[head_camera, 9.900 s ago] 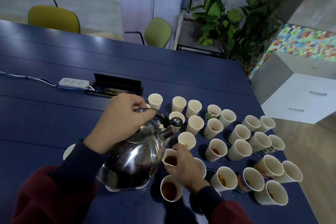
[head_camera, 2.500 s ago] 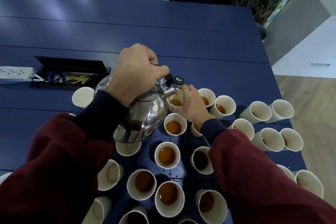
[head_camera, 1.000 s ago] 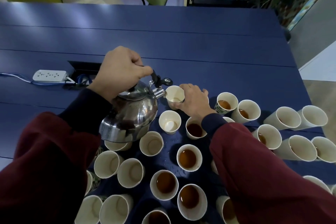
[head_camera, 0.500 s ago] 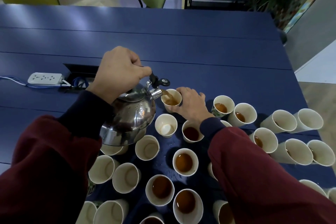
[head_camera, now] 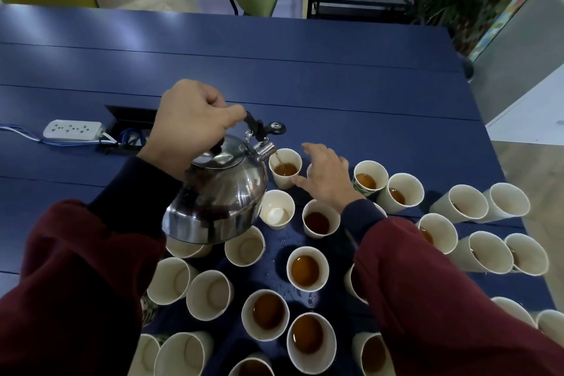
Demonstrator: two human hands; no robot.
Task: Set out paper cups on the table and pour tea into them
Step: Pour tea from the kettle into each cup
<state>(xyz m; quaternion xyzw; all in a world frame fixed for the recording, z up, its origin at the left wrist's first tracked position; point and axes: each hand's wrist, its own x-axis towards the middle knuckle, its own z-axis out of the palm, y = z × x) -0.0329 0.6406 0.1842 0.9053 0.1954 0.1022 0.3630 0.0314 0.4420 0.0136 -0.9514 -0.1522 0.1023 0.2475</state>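
We see the left hand [head_camera: 190, 122] closed in a fist round the black handle of the steel kettle [head_camera: 219, 192]. The knuckles are up, the thumb is laid along the handle's front, and the wrist is bent so the kettle tips toward 2 o'clock. The kettle is held off the blue table [head_camera: 335, 85], above several empty cups. Its spout [head_camera: 265, 150] sits just over the rim of one paper cup [head_camera: 283, 182], and a thin brown stream of tea [head_camera: 277, 159] falls into that cup, which already holds some.

At that cup's 3 o'clock we find the right hand [head_camera: 325, 175], palm down, fingers spread and relaxed, gripping nothing. Its thumb lies at the cup's wall; we cannot tell whether it touches. The forearm reaches in from 5 o'clock in a maroon sleeve [head_camera: 442, 299] with a dark cuff.

Many more paper cups crowd the near half of the table. A filled cup [head_camera: 320, 218] stands just under the right wrist, and others with tea stand at 6 o'clock from it. The empty cups [head_camera: 209, 294] sit at the kettle's 6 to 7 o'clock.

At 9 o'clock from the left hand lies a white power strip [head_camera: 71, 130], beside an open cable box [head_camera: 131, 119] set into the tabletop.
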